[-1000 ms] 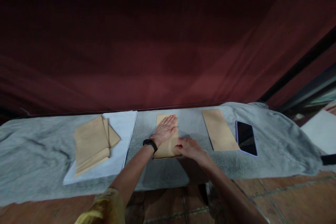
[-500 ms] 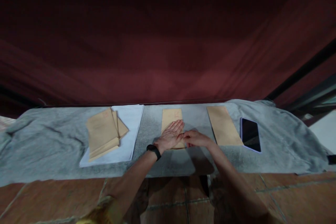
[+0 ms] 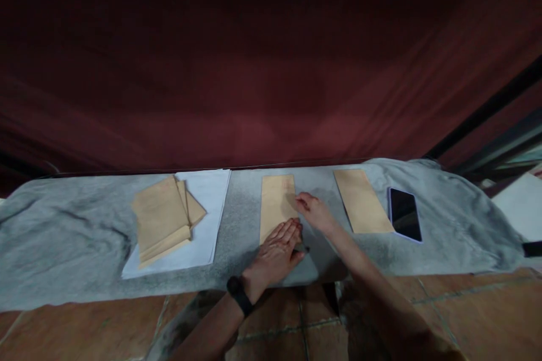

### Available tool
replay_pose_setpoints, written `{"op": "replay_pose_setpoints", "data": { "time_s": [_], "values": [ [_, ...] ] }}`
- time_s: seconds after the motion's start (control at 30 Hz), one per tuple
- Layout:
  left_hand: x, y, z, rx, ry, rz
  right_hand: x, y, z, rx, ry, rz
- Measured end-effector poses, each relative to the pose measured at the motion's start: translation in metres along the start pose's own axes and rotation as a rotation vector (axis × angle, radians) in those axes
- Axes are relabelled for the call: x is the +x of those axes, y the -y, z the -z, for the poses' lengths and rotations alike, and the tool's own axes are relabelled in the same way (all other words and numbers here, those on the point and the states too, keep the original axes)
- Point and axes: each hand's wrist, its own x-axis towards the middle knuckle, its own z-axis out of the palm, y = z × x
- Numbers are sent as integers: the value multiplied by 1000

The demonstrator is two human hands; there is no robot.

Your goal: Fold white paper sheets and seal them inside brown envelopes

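Observation:
A brown envelope lies lengthwise on the grey cloth in front of me. My left hand, with a black watch on its wrist, rests flat on the envelope's near end, fingers together and stretched out. My right hand touches the envelope's right edge near the middle, its fingers bent; I cannot see anything held in it.
A stack of brown envelopes sits on white paper sheets to the left. Another brown envelope and a dark phone lie to the right. A dark red curtain hangs behind; tiled floor shows below.
My left hand slid back from the envelope's far end to its near end. My right hand moved up along the right edge. The view shifted slightly.

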Motion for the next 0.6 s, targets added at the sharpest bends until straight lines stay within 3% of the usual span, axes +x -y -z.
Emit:
{"op": "replay_pose_setpoints", "data": {
  "time_s": [0.07,0.13,0.27,0.6],
  "values": [
    [-6,-7,-6,11,-27,20,-1,0,-12,-127,-68,177],
    [-9,-12,-11,24,-39,42,-3,-1,-23,-261,-23,281],
    [-14,-18,-15,49,-61,16,1,-6,-37,-429,46,225],
    [-27,-14,-14,87,-105,-63,41,-8,-40,-538,-77,121]
  ]
}}
